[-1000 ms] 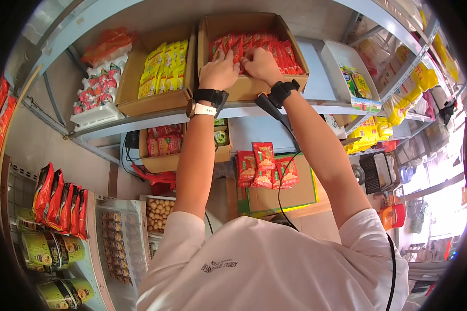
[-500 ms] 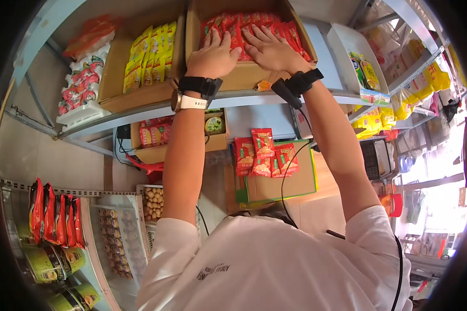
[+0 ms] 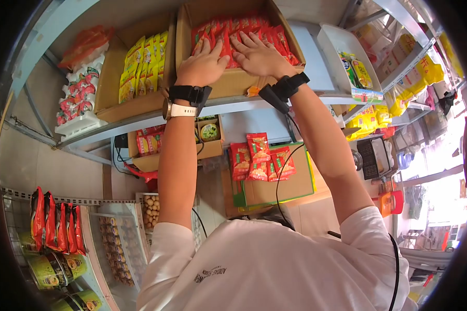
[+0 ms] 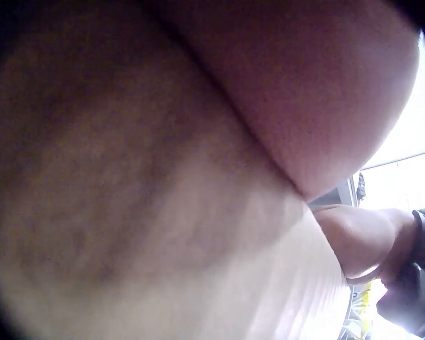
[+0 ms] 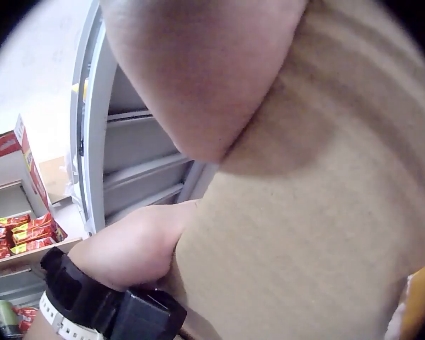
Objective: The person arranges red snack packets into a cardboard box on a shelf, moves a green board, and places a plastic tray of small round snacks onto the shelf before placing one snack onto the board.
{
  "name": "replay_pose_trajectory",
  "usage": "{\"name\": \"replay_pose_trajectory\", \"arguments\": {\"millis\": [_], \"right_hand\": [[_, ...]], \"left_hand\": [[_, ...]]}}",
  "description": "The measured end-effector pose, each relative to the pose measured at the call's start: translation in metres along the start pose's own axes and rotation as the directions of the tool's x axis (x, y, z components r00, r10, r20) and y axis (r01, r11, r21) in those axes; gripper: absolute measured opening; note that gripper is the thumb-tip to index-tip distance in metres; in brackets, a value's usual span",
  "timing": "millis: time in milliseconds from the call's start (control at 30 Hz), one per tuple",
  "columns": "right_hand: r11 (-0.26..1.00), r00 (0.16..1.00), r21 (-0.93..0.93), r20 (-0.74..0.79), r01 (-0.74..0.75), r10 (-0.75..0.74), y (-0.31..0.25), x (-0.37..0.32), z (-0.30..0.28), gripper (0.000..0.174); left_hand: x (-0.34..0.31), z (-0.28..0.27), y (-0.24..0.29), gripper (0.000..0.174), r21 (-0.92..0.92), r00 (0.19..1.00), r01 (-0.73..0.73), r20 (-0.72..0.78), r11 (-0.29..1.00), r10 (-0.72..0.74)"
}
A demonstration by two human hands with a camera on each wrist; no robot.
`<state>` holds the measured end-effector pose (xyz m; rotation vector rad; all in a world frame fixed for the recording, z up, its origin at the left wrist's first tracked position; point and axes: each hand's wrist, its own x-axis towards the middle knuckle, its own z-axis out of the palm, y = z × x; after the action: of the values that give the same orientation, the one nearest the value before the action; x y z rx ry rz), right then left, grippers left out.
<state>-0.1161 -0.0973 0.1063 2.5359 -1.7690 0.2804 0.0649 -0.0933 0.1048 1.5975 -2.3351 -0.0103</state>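
In the head view, red packets (image 3: 220,39) stand in rows in a cardboard box (image 3: 233,83) on the upper shelf. My left hand (image 3: 203,65) lies over the left part of the rows, fingers spread and fairly straight, touching the packets. Over the middle and right part, my right hand (image 3: 262,57) rests with its fingers extended. Neither hand holds a packet. Both wrist views are mostly filled by the close box wall (image 5: 304,205) and the base of a hand; the fingertips are hidden there.
A box of yellow packets (image 3: 142,67) stands to the left, beside a white tray (image 3: 83,124). At the right is a white bin (image 3: 342,46). Several red packets (image 3: 258,147) lie lower down on a flat carton (image 3: 275,192). A metal shelf edge (image 3: 223,106) runs below the boxes.
Both hands, working with bent fingers among the packets a second ago, have flattened out over them, the right one moving farther right. The view has shifted somewhat.
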Motion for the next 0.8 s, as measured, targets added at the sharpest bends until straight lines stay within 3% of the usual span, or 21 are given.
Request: {"name": "replay_pose_trajectory", "arguments": {"millis": [233, 333, 433, 667, 767, 800], "right_hand": [[0.998, 0.999, 0.046, 0.030, -0.035, 0.034, -0.007, -0.006, -0.010, 0.055], [1.000, 0.996, -0.019, -0.088, 0.014, -0.016, -0.004, -0.005, -0.002, 0.056], [0.998, 0.976, -0.041, -0.214, -0.045, 0.035, -0.006, -0.010, 0.001, 0.059], [0.983, 0.982, -0.003, 0.046, -0.181, 0.181, -0.012, -0.008, -0.013, 0.066], [0.981, 0.982, 0.036, 0.010, -0.190, 0.190, -0.012, -0.009, -0.010, 0.068], [0.986, 0.979, 0.028, -0.118, -0.162, 0.165, -0.011, -0.012, -0.004, 0.063]], "left_hand": [[0.003, 0.005, -0.002, 0.058, -0.004, 1.000, -0.002, 0.005, 1.000, 0.002], [0.001, 0.003, 0.000, 0.058, 0.010, 1.000, 0.012, 0.006, 1.000, -0.012], [0.001, 0.003, 0.001, 0.058, 0.002, 1.000, 0.024, 0.006, 1.000, -0.024], [0.003, 0.000, 0.000, 0.058, 0.001, 0.998, 0.006, 0.069, 1.000, -0.006], [0.002, -0.001, 0.002, 0.058, 0.012, 0.998, 0.004, 0.056, 1.000, -0.005], [0.001, -0.001, 0.002, 0.056, -0.014, 1.000, 0.007, 0.003, 1.000, -0.007]]}}
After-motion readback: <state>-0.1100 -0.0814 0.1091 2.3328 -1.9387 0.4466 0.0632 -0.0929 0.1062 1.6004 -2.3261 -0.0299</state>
